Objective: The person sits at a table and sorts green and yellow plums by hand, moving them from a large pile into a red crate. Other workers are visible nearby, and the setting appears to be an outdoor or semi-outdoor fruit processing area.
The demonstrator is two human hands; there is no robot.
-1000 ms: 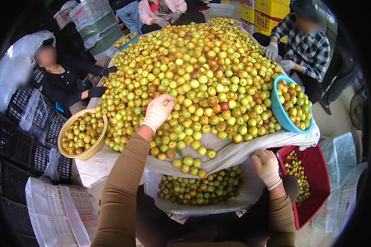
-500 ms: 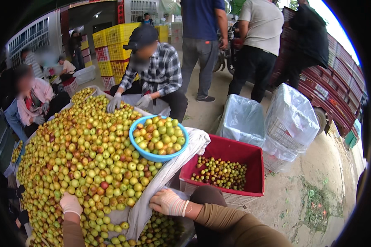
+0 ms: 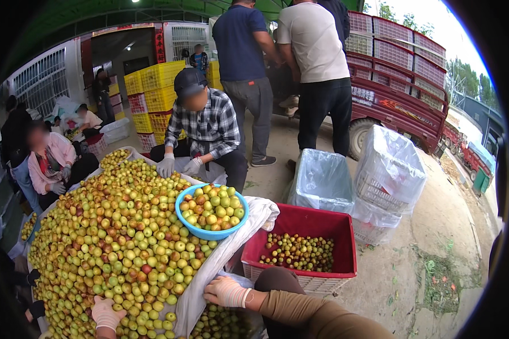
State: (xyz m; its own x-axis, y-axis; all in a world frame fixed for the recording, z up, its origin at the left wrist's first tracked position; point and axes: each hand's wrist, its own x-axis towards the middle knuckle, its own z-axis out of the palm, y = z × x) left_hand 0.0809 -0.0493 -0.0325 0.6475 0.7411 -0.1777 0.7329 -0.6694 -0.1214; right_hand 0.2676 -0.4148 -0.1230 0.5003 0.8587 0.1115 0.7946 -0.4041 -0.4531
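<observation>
A large heap of yellow-green jujubes [image 3: 113,231] with reddish-brown patches spreads before me. On its near part lies my left hand [image 3: 107,313], in a pale glove, fingers spread over the fruit and holding none that I can see. My right hand [image 3: 227,291], gloved too, has its fingers curled at the edge of the whitish cloth [image 3: 195,294] bordering the heap. Below that cloth more jujubes [image 3: 223,323] lie in shadow. A blue basin [image 3: 205,232] full of jujubes rests on the heap's right side, against the cloth.
A red-lined crate [image 3: 345,261] with some jujubes stands right of my knee. Beyond it are crates lined with clear plastic [image 3: 322,181]. A person in a checked shirt [image 3: 216,121] sits across the heap; another in pink [image 3: 62,150] sits left. A crate-loaded truck [image 3: 396,107] stands behind.
My left hand has drawn nearer to me over the jujubes, and its fingers have spread. My right hand stays at the cloth. The view has tilted upward; people standing by the truck have shifted.
</observation>
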